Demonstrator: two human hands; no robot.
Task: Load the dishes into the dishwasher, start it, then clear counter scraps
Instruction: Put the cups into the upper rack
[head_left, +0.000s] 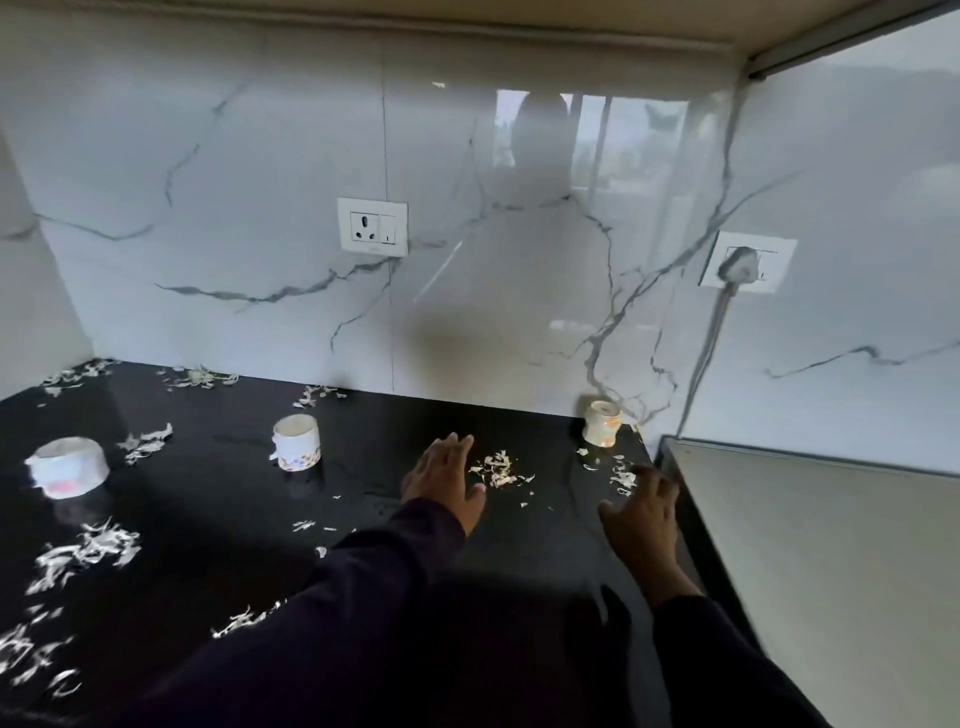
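Both hands were out over the black desk (218, 499), and this was the scrap-clearing end of the job. The left hand (447, 480) lay flat and open, fingers together and pointing at the wall, its edge just beside a small heap of pale scraps (500, 470). The right hand (644, 514) was open too, fingers spread, gripping nothing, hovering by the desk's right edge with a second little cluster of scraps (623, 475) just past its fingertips. So the central heap sat between the two palms.

Plenty more litter was about: a big scatter of shreds (85, 553) at the near left, further bits along the back edge by the marble wall (260, 156), and thin flecks across the middle.

Three pieces of crockery stood on the desk. A white bowl (67, 467) was far left, upside down as far as could be told; a floral cup (297, 442) stood well left of the left hand; a small cream cup (602, 422) sat at the back right corner, close to the wall.

On the wall, a socket (372, 226) was empty, and another socket (748, 262) to the right had a plug with a cable hanging down. A pale grey appliance top (805, 545) butted against the desk's right side.
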